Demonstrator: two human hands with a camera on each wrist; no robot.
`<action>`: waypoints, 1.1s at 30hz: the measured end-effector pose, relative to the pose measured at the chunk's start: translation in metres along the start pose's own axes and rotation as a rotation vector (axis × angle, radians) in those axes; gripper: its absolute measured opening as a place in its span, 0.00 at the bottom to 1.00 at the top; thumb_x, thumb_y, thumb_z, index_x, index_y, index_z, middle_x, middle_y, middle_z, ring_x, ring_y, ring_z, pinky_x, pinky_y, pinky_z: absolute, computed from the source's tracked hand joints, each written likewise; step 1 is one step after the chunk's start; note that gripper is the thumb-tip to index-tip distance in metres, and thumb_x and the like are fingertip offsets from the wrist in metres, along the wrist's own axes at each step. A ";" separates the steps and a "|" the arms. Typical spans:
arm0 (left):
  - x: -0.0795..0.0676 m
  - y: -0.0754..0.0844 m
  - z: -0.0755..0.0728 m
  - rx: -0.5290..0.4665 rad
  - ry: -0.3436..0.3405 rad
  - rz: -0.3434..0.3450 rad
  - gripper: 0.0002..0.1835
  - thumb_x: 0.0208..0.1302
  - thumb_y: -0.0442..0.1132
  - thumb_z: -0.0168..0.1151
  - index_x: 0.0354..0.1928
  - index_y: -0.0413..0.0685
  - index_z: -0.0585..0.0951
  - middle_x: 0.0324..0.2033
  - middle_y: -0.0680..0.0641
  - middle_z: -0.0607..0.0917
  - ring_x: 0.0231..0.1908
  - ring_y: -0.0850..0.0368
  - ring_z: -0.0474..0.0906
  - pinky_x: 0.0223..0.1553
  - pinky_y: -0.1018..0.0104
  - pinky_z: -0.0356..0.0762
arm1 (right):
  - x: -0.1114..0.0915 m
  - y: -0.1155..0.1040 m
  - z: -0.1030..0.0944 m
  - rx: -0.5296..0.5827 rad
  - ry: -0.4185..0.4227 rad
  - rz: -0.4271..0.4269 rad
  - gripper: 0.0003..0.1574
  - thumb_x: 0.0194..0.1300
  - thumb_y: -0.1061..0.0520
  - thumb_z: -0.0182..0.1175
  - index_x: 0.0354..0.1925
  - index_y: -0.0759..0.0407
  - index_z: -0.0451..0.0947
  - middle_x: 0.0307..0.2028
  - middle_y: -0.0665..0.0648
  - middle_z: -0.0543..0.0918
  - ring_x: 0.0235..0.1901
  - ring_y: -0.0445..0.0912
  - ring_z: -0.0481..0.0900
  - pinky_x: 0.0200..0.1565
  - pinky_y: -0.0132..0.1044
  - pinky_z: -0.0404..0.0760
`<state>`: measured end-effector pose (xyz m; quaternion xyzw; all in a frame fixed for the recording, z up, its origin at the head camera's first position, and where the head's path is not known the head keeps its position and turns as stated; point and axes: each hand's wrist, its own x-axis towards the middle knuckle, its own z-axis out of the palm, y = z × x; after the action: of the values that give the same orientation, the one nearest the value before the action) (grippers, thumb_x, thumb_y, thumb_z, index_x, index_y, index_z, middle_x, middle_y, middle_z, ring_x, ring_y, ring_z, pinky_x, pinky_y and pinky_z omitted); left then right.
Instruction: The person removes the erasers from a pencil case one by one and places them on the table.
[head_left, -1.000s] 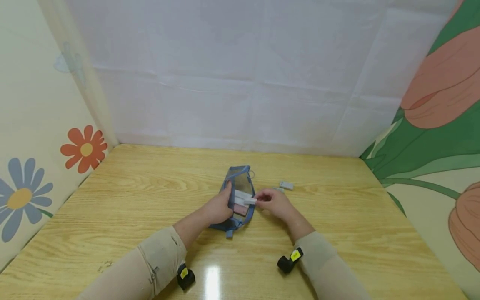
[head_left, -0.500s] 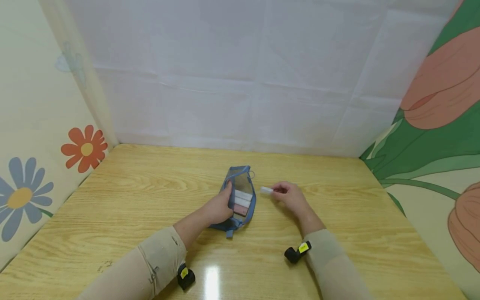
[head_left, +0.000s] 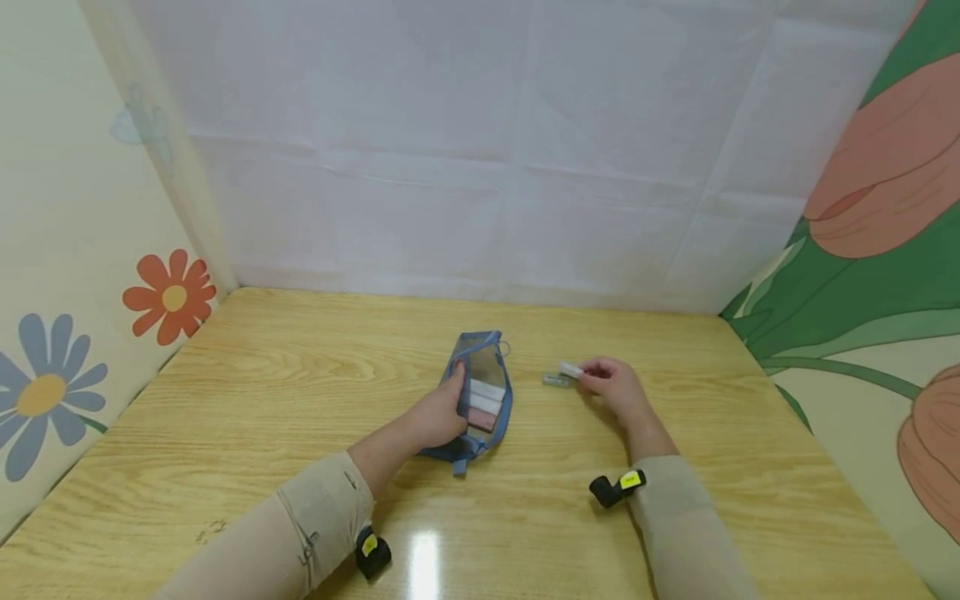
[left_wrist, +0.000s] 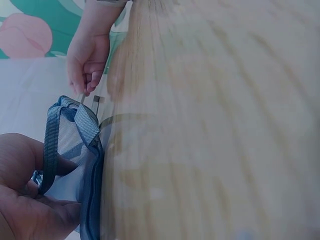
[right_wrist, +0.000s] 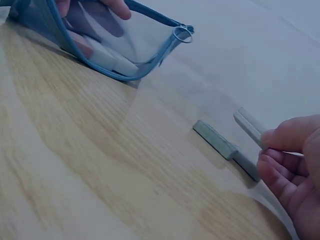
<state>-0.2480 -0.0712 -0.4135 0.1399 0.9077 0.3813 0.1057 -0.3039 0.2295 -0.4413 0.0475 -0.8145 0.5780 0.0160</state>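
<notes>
My left hand [head_left: 437, 412] grips the side of a blue-edged mesh zip pouch [head_left: 506, 408], holding its mouth apart. Inside lie white blocks [head_left: 486, 395] and a pink block [head_left: 482, 419], seen through the opening. My right hand [head_left: 615, 390] pinches a small, flat white block [right_wrist: 248, 125] between thumb and fingertips, to the right of the pouch. In the right wrist view the held block is just above two others on the table, a greenish block [right_wrist: 215, 139] and a grey block [right_wrist: 247, 166] lying end to end. The left palm is partly hidden by the pouch in the left wrist view.
The wooden table [head_left: 360, 350] runs back to a white cloth [head_left: 480, 167]. Painted flower panels [head_left: 168, 297] stand on both sides. A metal ring [right_wrist: 183, 34] hangs at the pouch's zip end. Black wrist cameras [head_left: 372, 554] sit at both cuffs.
My right hand has drawn the white block out of the pouch and carried it right, over to the blocks on the table. The left hand and pouch have stayed put.
</notes>
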 end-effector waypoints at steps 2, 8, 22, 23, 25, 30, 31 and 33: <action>0.000 0.000 0.000 0.000 -0.001 -0.001 0.51 0.44 0.23 0.54 0.69 0.36 0.37 0.67 0.33 0.52 0.66 0.44 0.50 0.64 0.54 0.51 | 0.000 0.001 -0.003 0.010 -0.004 0.002 0.15 0.57 0.66 0.59 0.43 0.74 0.75 0.29 0.53 0.79 0.28 0.39 0.76 0.33 0.31 0.78; -0.001 0.001 0.000 -0.007 -0.004 -0.006 0.52 0.44 0.22 0.54 0.69 0.36 0.37 0.67 0.33 0.51 0.66 0.44 0.50 0.65 0.54 0.51 | -0.001 0.006 -0.013 -0.010 -0.009 0.022 0.16 0.56 0.65 0.60 0.43 0.73 0.75 0.29 0.51 0.79 0.28 0.39 0.76 0.33 0.30 0.78; -0.001 0.001 0.000 0.006 -0.003 -0.013 0.51 0.44 0.23 0.54 0.70 0.36 0.37 0.67 0.33 0.52 0.66 0.44 0.50 0.65 0.54 0.51 | -0.002 0.009 -0.023 -0.108 -0.078 0.074 0.13 0.57 0.64 0.60 0.41 0.69 0.77 0.31 0.55 0.80 0.31 0.43 0.76 0.33 0.31 0.77; -0.001 0.001 0.000 0.005 -0.002 -0.012 0.51 0.44 0.23 0.54 0.69 0.36 0.37 0.67 0.33 0.52 0.66 0.44 0.50 0.64 0.54 0.51 | -0.002 0.009 -0.024 -0.117 -0.074 0.077 0.12 0.57 0.64 0.60 0.41 0.68 0.77 0.31 0.55 0.80 0.30 0.43 0.76 0.33 0.32 0.77; -0.001 0.001 0.000 0.006 -0.002 -0.012 0.51 0.45 0.23 0.54 0.70 0.36 0.37 0.67 0.33 0.52 0.66 0.44 0.50 0.64 0.54 0.52 | -0.002 0.009 -0.023 -0.141 -0.068 0.074 0.12 0.57 0.63 0.60 0.41 0.68 0.77 0.30 0.54 0.80 0.30 0.43 0.75 0.32 0.31 0.76; 0.000 0.000 0.000 0.009 0.000 -0.007 0.51 0.45 0.23 0.54 0.69 0.36 0.37 0.67 0.33 0.52 0.66 0.44 0.50 0.64 0.55 0.52 | -0.001 0.009 -0.023 -0.211 -0.054 0.059 0.12 0.56 0.63 0.61 0.40 0.68 0.78 0.30 0.54 0.80 0.28 0.42 0.74 0.30 0.31 0.74; 0.000 0.000 0.000 0.010 -0.001 -0.008 0.51 0.45 0.23 0.54 0.69 0.36 0.37 0.67 0.33 0.52 0.66 0.44 0.50 0.64 0.55 0.52 | -0.001 0.009 -0.023 -0.228 -0.051 0.058 0.13 0.56 0.62 0.61 0.41 0.67 0.79 0.30 0.54 0.80 0.28 0.42 0.74 0.30 0.31 0.74; 0.000 0.000 0.000 0.011 -0.001 -0.008 0.51 0.45 0.23 0.54 0.69 0.36 0.37 0.67 0.33 0.52 0.66 0.44 0.50 0.64 0.55 0.53 | -0.001 0.008 -0.023 -0.277 -0.044 0.063 0.13 0.56 0.61 0.61 0.41 0.66 0.80 0.31 0.55 0.81 0.30 0.42 0.74 0.32 0.31 0.73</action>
<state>-0.2476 -0.0713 -0.4132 0.1367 0.9103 0.3759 0.1068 -0.3047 0.2535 -0.4416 0.0318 -0.8877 0.4592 -0.0137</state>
